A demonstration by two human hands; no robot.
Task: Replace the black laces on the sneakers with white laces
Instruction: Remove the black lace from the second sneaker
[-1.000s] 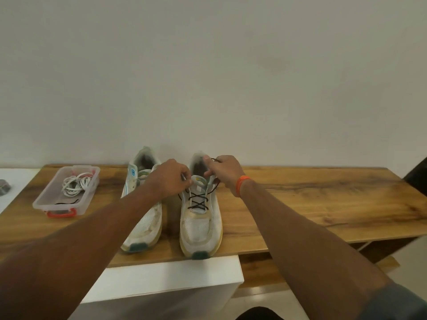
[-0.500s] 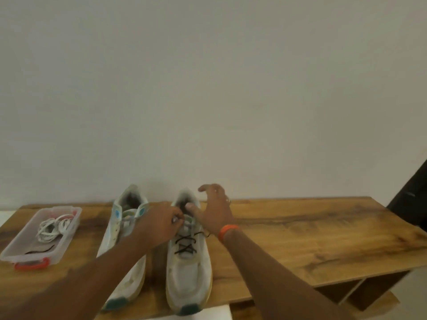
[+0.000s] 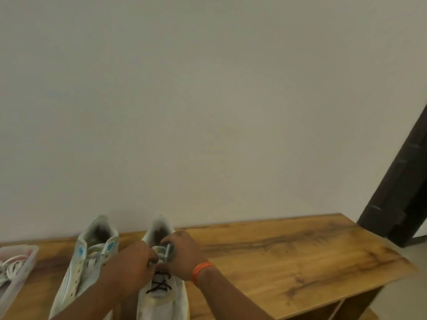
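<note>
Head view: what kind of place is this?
Probably a plain room at home, not a workshop: a wood-grain tabletop against a bare off-white wall, with two worn white sneakers and a clear plastic tray of white laces.

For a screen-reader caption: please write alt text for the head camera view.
Both hands, left hand and right hand, grip the black lace at the top of the right sneaker on a wooden table. A laceless sneaker and a tray of white laces sit left.
</note>
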